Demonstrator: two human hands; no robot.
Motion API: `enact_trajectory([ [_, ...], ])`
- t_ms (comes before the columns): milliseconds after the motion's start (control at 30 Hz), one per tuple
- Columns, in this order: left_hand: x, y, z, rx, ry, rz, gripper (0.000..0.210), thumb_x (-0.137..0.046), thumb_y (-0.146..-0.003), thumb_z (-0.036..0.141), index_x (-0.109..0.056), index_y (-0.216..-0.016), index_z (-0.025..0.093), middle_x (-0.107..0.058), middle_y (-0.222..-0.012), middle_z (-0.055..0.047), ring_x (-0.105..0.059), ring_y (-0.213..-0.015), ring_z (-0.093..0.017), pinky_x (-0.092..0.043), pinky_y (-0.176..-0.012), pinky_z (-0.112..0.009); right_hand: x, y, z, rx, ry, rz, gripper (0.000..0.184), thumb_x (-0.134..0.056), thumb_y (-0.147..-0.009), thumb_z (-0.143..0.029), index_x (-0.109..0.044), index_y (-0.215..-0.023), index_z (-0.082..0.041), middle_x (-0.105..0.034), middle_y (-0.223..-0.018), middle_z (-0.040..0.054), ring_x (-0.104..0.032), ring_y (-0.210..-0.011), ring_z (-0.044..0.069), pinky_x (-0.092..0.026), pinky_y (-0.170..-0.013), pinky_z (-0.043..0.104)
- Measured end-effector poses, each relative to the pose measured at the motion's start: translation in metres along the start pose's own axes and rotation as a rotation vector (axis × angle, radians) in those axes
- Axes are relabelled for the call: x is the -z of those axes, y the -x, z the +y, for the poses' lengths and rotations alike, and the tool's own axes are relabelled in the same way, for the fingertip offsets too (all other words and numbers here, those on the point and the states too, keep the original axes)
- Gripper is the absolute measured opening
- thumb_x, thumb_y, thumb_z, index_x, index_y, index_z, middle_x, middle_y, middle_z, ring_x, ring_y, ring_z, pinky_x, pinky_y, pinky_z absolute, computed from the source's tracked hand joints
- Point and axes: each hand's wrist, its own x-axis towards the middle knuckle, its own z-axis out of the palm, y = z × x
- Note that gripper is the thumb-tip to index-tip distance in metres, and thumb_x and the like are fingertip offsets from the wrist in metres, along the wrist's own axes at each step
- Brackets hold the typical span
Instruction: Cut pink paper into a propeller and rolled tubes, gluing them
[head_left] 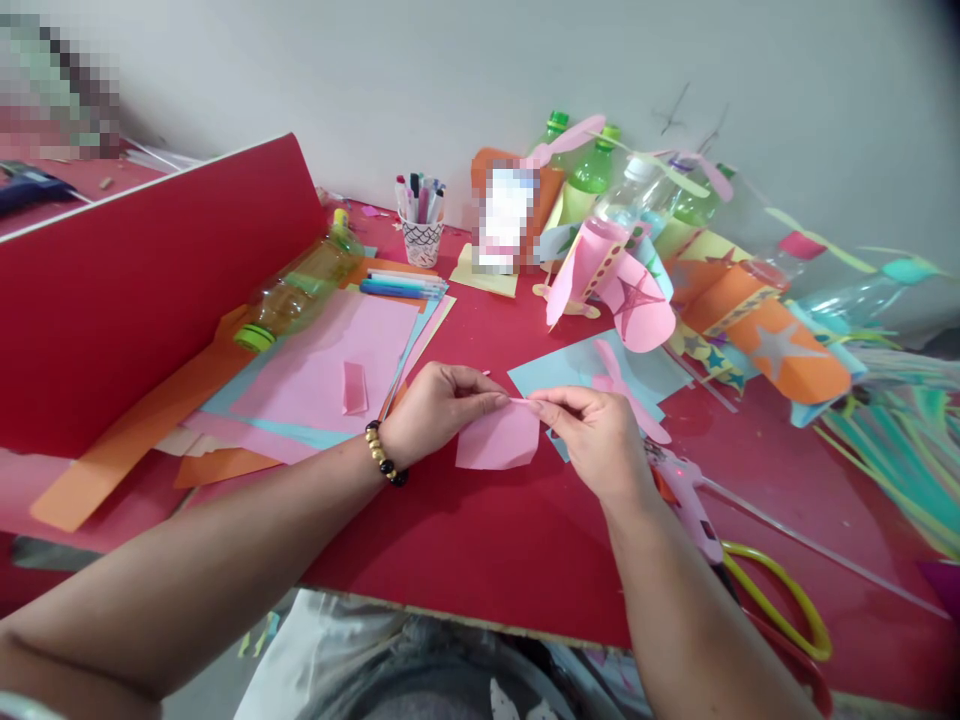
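Observation:
A small pink paper piece [497, 440] hangs between my two hands over the red tabletop [465, 550]. My left hand [441, 408] pinches its upper left edge between thumb and fingers. At the upper right edge, my right hand [596, 428] pinches it too, and the edge there looks folded or rolled. Under and behind the right hand lie a light blue sheet [555, 365] and a pink paper propeller shape [626, 390]. A pink glue gun [690, 500] with a red light rests beside my right forearm. Left of my left hand, a small folded pink strip [354, 388] lies on stacked paper.
Stacked coloured sheets [322, 350] lie at the left with pens [401, 285] and a plastic bottle [300, 280]. A red board [150, 300] stands behind them. A pen cup [421, 240], a pixelated phone [506, 215] and decorated paper planes [772, 330] stand farther back. Yellow-handled scissors [787, 600] lie right.

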Motion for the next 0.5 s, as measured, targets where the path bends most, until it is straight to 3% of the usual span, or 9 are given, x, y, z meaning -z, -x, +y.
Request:
enact_trajectory([
  [500,-0.0002,0.0004,-0.0005,-0.033,-0.007,-0.027,0.025,-0.064,-0.074,0.037,-0.070,-0.080,0.014,-0.070,-0.078,-0.006,-0.061,-0.067,-0.014,-0.047,-0.061,-0.023,-0.0029,0.0002,0.0000,0.025,0.006,-0.042,0.019,-0.062,-0.076,-0.034,-0.072,-0.080,-0.019,-0.070,-0.073,0.0025,-0.062,-0.068,0.016,-0.048,-0.060,0.026],
])
